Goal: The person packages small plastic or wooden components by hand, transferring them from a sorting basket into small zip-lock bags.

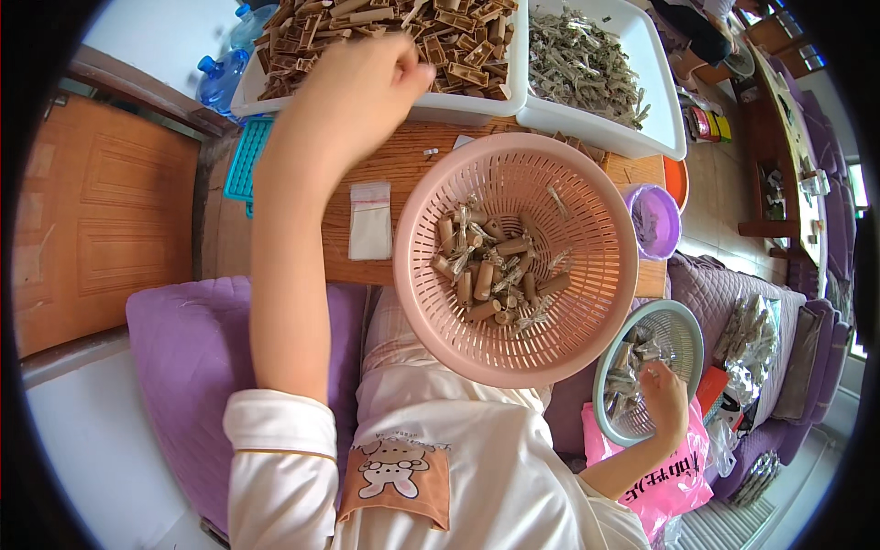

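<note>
My left hand is raised at the near edge of a white tub filled with brown half-tube plastic pieces. Its fingers are curled in and slightly blurred; whatever they hold is hidden. Low on the right, my right hand reaches into a grey-green basket containing clear-wrapped pieces. Those fingers are bent closed, and I cannot make out what is between them. A pink slotted basket sits between my arms at the table's near edge, holding brown tubes with clear plastic wisps.
A second white tub of greyish wrapped bits stands at the back right. Small clear bags lie on the wooden table. A purple bin is right of the pink basket, and a pink bag lies below the grey-green one.
</note>
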`<move>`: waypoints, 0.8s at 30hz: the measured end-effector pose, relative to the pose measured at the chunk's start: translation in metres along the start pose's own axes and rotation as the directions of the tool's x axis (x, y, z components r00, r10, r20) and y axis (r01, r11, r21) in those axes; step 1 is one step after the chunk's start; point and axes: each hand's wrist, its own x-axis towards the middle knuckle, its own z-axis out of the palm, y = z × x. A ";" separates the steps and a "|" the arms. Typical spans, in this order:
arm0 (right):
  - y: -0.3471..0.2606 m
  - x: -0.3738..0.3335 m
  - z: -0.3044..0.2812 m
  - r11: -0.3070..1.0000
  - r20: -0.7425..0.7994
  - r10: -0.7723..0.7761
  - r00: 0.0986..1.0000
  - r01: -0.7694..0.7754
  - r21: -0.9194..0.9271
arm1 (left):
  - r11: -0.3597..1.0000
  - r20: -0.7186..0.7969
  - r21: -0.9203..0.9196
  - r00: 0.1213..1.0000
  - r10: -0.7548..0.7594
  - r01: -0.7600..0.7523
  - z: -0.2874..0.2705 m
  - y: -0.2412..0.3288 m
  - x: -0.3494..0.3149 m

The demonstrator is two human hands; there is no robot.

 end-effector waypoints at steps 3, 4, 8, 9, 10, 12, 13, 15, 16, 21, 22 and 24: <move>-0.042 0.013 -0.012 0.983 0.007 0.074 0.997 -0.074 0.170 | 0.965 0.119 -0.050 0.960 -0.252 0.259 0.043 -0.018 -0.044; -0.060 0.023 -0.017 0.960 -0.020 0.055 0.998 -0.048 0.275 | 0.921 0.165 -0.042 0.912 -0.376 0.387 0.050 -0.019 -0.060; -0.121 0.070 -0.007 0.887 -0.108 -0.301 0.947 0.320 0.333 | 0.799 0.137 0.272 0.800 -0.584 0.537 0.100 -0.065 -0.116; -0.131 0.086 0.001 0.864 -0.114 -0.402 0.909 0.417 0.282 | 0.782 0.118 0.276 0.787 -0.605 0.560 0.110 -0.070 -0.125; -0.140 0.100 0.008 0.833 -0.116 -0.492 0.863 0.505 0.225 | 0.769 0.104 0.275 0.778 -0.620 0.577 0.118 -0.073 -0.131; -0.153 0.126 0.022 0.806 -0.050 -0.560 0.827 0.558 0.200 | 0.790 0.087 0.227 0.796 -0.600 0.570 0.133 -0.079 -0.140; -0.160 0.137 0.027 0.859 0.070 -0.512 0.856 0.508 0.064 | 0.807 0.069 0.181 0.811 -0.580 0.562 0.137 -0.081 -0.143; -0.174 0.154 0.038 0.882 0.180 -0.445 0.877 0.464 -0.079 | 0.787 0.043 0.172 0.793 -0.607 0.593 0.139 -0.080 -0.144; -0.179 0.160 0.044 0.882 0.232 -0.411 0.882 0.449 -0.141 | 0.764 0.018 0.164 0.773 -0.635 0.624 0.139 -0.080 -0.145; -0.194 0.172 0.067 0.855 0.279 -0.397 0.874 0.463 -0.234 | 0.794 -0.029 0.060 0.796 -0.605 0.606 0.145 -0.093 -0.151; -0.193 0.172 0.068 0.855 0.283 -0.396 0.873 0.464 -0.234 | 0.799 0.023 0.019 0.799 -0.601 0.601 0.145 -0.093 -0.151; -0.195 0.172 0.067 0.852 0.291 -0.417 0.861 0.482 -0.206 | 0.821 0.026 -0.014 0.821 -0.570 0.571 0.148 -0.099 -0.152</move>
